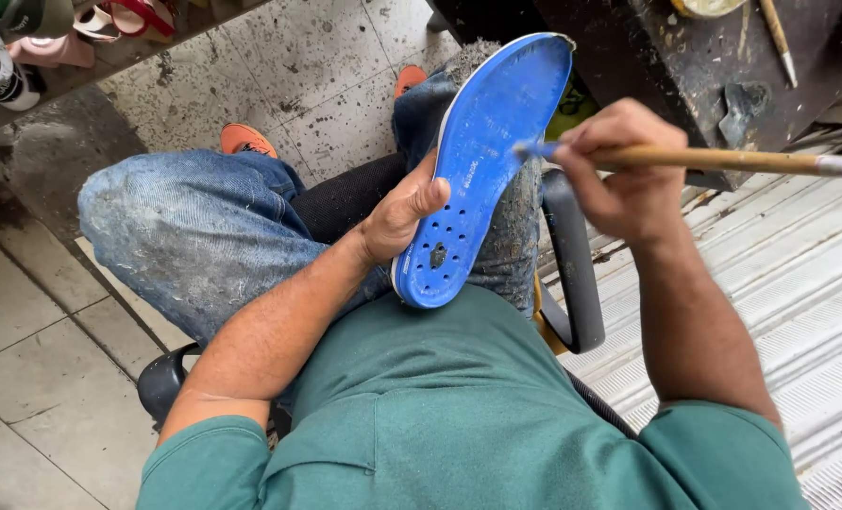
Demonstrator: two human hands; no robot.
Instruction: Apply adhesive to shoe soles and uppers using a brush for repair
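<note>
Blue insole (482,161) | left hand (400,212) gripping it | right hand (619,170) gripping brush (723,159)

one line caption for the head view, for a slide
Seated person's left hand steadies a blue insole on the knee while the right hand brushes it.

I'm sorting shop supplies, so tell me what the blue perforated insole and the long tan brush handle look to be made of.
Blue perforated insole: looks like moulded foam or soft rubber, matte, with punched round holes and a thin pale edge; the left hand grips its side. Long tan brush handle: seemingly bare wood, dull and smudged, held in the right hand. Neither material is certain from looks alone.
</note>
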